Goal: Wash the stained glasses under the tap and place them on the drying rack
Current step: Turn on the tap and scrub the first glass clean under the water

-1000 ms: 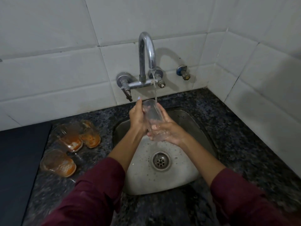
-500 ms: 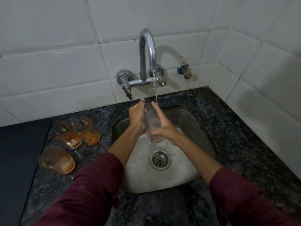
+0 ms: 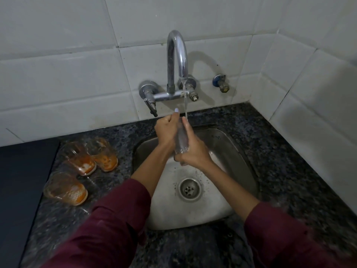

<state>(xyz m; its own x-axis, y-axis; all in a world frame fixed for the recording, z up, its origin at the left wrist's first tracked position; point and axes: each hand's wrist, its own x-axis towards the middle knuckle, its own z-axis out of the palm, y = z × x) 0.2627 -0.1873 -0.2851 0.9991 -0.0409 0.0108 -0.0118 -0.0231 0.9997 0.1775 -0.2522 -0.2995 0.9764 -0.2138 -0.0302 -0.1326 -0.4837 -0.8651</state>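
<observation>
Glass: the glass (image 3: pixel 181 141) was over the sink (image 3: pixel 235 151), pressed between both hands; clear walls, no stain visible on it; its long axis ran from 12 o'clock at the rim to 6 o'clock at the base, near upright, rim under the stream.
Stream: water (image 3: pixel 185 101) fell from the tap (image 3: pixel 176 59) onto the rim end, at 12 o'clock from the hands.
Right hand: the right hand (image 3: pixel 193 151) lay at 3 o'clock of the glass; fingers wrapped round the lower wall and base, grasping the glass.
Left hand: the left hand (image 3: pixel 166 132) lay at 9 o'clock of the glass; fingers curled against the upper wall, touching it, thumb up toward the rim; I judged it the rubbing hand, though whether it truly gripped could not be told.
Nearer hand: both touched; the right carried the weight, by my judgement.
Stained glasses: three (image 3: pixel 77 165) lay on the counter (image 3: pixel 280 151) at 9 o'clock of the sink, well apart from the hands, orange residue in each; still to wash.
Rack: no rack in view; the way to it could not be told.
</observation>
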